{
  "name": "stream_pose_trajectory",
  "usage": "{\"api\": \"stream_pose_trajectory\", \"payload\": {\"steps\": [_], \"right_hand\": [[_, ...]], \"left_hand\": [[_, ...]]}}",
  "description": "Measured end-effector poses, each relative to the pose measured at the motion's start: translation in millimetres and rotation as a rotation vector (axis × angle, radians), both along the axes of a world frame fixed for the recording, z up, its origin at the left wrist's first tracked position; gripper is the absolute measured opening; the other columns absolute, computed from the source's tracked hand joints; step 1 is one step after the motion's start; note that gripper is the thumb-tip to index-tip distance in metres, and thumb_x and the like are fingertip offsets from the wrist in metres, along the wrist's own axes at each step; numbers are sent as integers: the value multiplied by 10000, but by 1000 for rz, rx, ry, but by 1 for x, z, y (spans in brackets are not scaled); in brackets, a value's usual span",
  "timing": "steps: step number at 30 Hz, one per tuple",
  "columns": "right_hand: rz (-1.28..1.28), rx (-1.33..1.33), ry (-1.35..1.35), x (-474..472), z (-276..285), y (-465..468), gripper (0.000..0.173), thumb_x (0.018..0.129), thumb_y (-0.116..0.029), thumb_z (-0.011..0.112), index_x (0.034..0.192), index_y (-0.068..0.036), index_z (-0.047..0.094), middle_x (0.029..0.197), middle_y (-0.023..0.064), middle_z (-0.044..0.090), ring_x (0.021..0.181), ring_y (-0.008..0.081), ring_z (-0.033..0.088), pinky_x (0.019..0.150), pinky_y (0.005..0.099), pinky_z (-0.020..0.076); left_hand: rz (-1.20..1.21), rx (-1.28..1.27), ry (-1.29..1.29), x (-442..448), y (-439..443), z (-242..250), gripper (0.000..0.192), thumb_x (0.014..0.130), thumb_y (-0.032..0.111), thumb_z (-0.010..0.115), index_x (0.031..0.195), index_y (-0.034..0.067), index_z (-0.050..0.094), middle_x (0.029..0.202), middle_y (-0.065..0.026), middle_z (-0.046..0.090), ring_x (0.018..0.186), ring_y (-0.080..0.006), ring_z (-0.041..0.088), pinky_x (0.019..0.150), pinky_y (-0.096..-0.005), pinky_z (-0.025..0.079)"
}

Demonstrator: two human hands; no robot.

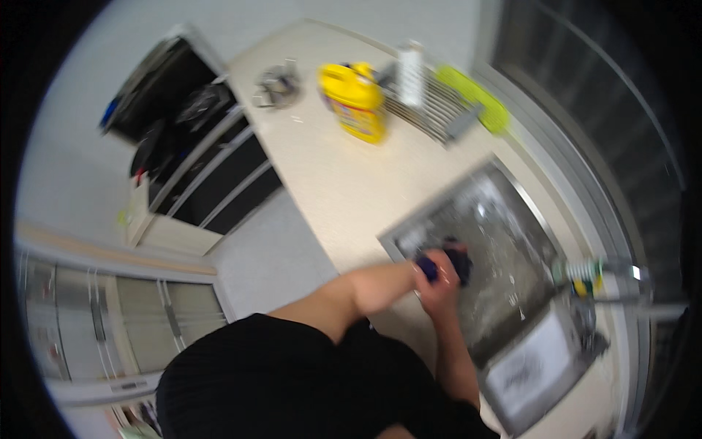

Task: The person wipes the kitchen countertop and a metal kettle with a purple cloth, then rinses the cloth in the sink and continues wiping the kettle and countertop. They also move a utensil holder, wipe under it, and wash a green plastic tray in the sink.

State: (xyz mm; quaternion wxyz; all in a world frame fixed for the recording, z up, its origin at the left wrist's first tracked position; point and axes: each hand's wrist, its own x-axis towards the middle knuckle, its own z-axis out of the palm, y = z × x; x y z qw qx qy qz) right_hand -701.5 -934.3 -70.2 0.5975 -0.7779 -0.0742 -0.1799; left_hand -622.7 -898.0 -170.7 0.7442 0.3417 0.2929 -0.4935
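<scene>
Both hands are close together over the near-left edge of a metal sink (pixel 392 244), gripping a wet, dark purple cloth (pixel 459 262). My left hand (pixel 437 258) comes in from the left, its fingers around the cloth. Up from below reaches my right hand (pixel 440 293), closed on a bunched part of the same dark cloth. Blur hides the exact finger positions. Greyish water (pixel 504 263) lies in the sink below and to the right of the hands, with bright reflections on its surface.
A yellow jug (pixel 359 104) stands on the counter (pixel 329 170), near a roll-up drying rack (pixel 433 110) bearing a white roll (pixel 410 74). Behind lies a green tray-like object (pixel 488 110). A smaller basin holds a white container (pixel 529 365). The faucet (pixel 620 296) is at right.
</scene>
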Motion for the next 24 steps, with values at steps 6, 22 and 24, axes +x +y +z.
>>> {"api": "stream_pose_trajectory", "payload": {"steps": [6, 22, 24], "right_hand": [[-556, -503, -105, 25, -67, -36, 186, 749, -174, 651, 709, -72, 500, 671, 141, 551, 546, 352, 547, 500, 427, 445], [-649, 326, 188, -17, 6, -182, 217, 759, -157, 722, 882, 14, 672, 892, 68, 638, 842, 130, 557, 777, 236, 413], [-583, 152, 290, -19, 23, -178, 282, 754, -190, 734, 982, -33, 684, 842, 32, 629, 776, 109, 550, 736, 217, 418]], "left_hand": [[41, 134, -81, 5, -9, 39, 298, 922, 305, 401, 872, 122, 631, 876, -97, 652, 816, -232, 629, 752, -387, 520], [-15, 413, -1145, 44, -10, 127, 224, 900, 244, 603, 954, 31, 563, 854, -12, 601, 781, -98, 551, 716, -236, 437], [55, 315, -1169, 50, -13, 140, 238, 880, 253, 625, 899, 26, 556, 826, -16, 577, 749, -101, 544, 694, -241, 440]]}}
